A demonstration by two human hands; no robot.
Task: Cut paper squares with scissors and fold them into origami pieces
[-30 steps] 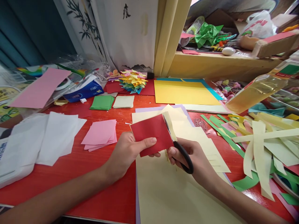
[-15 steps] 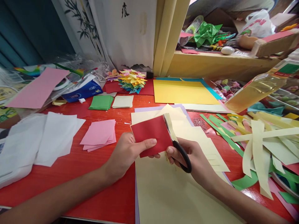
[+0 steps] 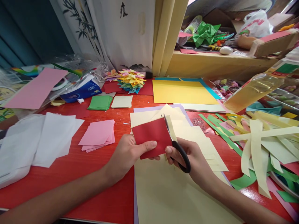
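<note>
A red paper square [image 3: 151, 133], with pale yellow paper behind it, is pinched in my left hand [image 3: 130, 152], thumb on top and fingers beneath. My right hand [image 3: 184, 155] is closed round the black handles of the scissors [image 3: 183, 157]. Their blades lie along the right edge of the red paper, with a pale yellow strip [image 3: 172, 127] just to the right of them. Both hands are above large pale yellow sheets [image 3: 182, 196] on the red table [image 3: 100, 199].
Pink squares [image 3: 97, 133], green squares [image 3: 100, 102] and white sheets [image 3: 54, 137] lie left. Cut paper strips [image 3: 257, 149] are heaped right, below a tilted bottle [image 3: 254, 88]. Yellow paper [image 3: 182, 91] and a folded-paper stack [image 3: 132, 81] lie at the back.
The scissor blades have parted slightly, their tips now showing above the red paper's top edge. The hands have barely moved. The whole view has shifted slightly.
</note>
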